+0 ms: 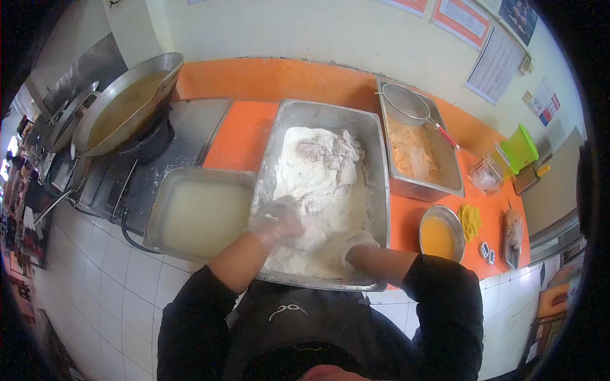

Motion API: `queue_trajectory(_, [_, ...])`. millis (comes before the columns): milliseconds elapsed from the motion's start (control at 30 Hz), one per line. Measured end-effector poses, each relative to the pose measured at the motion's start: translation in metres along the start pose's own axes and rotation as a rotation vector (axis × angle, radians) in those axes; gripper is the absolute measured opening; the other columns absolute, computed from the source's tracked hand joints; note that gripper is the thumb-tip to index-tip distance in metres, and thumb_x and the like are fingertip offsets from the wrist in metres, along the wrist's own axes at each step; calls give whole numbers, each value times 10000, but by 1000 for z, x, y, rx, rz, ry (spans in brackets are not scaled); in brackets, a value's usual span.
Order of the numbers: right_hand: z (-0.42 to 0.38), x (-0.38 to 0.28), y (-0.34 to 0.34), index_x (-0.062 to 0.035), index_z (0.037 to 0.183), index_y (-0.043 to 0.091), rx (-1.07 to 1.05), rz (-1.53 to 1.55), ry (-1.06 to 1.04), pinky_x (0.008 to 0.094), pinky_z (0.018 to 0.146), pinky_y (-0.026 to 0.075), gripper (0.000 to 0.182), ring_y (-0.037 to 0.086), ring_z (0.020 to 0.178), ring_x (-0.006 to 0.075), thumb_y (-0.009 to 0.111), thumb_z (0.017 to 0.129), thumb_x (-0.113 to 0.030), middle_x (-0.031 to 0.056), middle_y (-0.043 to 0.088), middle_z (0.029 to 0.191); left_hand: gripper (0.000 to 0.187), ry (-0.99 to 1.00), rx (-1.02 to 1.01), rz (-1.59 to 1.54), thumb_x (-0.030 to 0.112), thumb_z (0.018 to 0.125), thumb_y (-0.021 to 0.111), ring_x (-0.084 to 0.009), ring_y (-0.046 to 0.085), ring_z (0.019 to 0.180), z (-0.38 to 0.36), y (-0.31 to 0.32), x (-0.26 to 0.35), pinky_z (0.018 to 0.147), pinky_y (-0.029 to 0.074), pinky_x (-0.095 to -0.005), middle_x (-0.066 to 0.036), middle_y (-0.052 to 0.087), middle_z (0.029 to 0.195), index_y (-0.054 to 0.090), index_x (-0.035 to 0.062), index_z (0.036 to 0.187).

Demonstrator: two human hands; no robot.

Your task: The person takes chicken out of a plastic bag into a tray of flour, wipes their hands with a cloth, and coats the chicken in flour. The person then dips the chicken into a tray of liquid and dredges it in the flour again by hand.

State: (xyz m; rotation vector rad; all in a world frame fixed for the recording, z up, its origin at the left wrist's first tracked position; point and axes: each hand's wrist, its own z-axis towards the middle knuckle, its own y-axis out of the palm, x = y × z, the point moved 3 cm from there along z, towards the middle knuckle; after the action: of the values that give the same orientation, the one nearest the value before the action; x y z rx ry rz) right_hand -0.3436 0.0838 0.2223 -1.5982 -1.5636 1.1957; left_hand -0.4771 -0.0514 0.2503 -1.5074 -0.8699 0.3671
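A deep metal tray (pixel 289 114) holds white flour (pixel 305 174), with floured lumps (pixel 327 149) lying toward its far end. Over the near left part of the flour is my left hand (pixel 279 221), gloved and dusted white; its fingers blur into the powder. My right hand (pixel 356 244), also gloved and coated, reaches into the flour at the near right corner, and its fingers are hidden. Left of the tray sits a metal pan (pixel 162 225) of cloudy whitish liquid (pixel 203 213).
A large wok (pixel 171 62) of oil stands on the stove at left. At right are a tray (pixel 422 189) of orange-coated pieces, a strainer (pixel 406 101), a bowl (pixel 438 213) of orange liquid, a yellow cloth (pixel 469 222) and a green container (pixel 520 147).
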Motion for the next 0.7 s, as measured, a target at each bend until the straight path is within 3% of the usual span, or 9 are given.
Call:
queue_trajectory(100, [-4,7,-20,-79,1007,604,-132,-171,39,333,770,467,268,590,897,249,515,774,-176,132,600,1000,320,526,156,128,270,692,581,-270,574,911,8,30,-6,785,453,-349,-149,589,923,589,22,895])
queue_trajectory(200, [1,-3,-43,-88,982,619,-419,-461,-105,327,776,466,257,590,904,238,505,776,-191,121,604,1002,278,633,13,187,235,674,559,-273,582,875,1,51,-4,754,458,-354,-155,596,894,596,19,844])
queue_trajectory(267, [5,-4,-56,-94,966,629,-543,-619,-202,323,779,466,253,590,908,231,499,778,-201,114,607,1003,252,600,-83,219,212,661,544,-275,587,850,-2,58,0,734,462,-358,-159,601,876,601,17,811])
queue_trajectory(333, [16,7,-59,-99,949,639,-513,-660,-215,318,783,465,251,590,913,224,492,780,-212,107,610,1005,229,561,-127,225,189,649,530,-277,593,825,-4,56,6,713,465,-361,-163,605,857,605,15,778])
queue_trajectory(467, [58,66,-29,-75,875,664,22,-209,104,339,724,487,281,605,868,228,480,777,-263,137,633,897,212,217,-93,-17,175,638,526,-277,600,800,-14,-5,21,694,469,-367,-163,619,833,626,23,747])
queue_trajectory(500, [59,61,-41,-74,907,655,13,-201,117,340,742,480,266,593,900,234,490,773,-234,136,622,939,214,103,-84,-102,180,638,531,-275,601,800,-15,-18,22,694,469,-368,-160,623,830,635,28,748])
queue_trajectory(567, [65,39,-71,-70,971,638,-9,-183,144,343,780,466,265,569,964,247,510,764,-176,134,600,1023,207,314,-51,-167,166,666,529,-267,604,796,19,25,-5,694,472,-385,-163,626,824,644,21,758])
queue_trajectory(633, [104,28,-46,-74,1006,617,7,-932,-109,343,794,462,277,563,976,255,535,756,-163,145,596,1021,233,340,-155,74,189,693,545,-267,590,844,28,37,-8,736,462,-384,-158,606,898,633,25,833])
queue_trajectory(700, [119,22,-37,-54,981,616,31,-1028,-279,340,800,457,286,567,955,265,546,742,-194,152,604,974,307,165,-273,395,237,716,561,-278,566,919,21,28,1,790,446,-375,-154,571,1011,605,29,937])
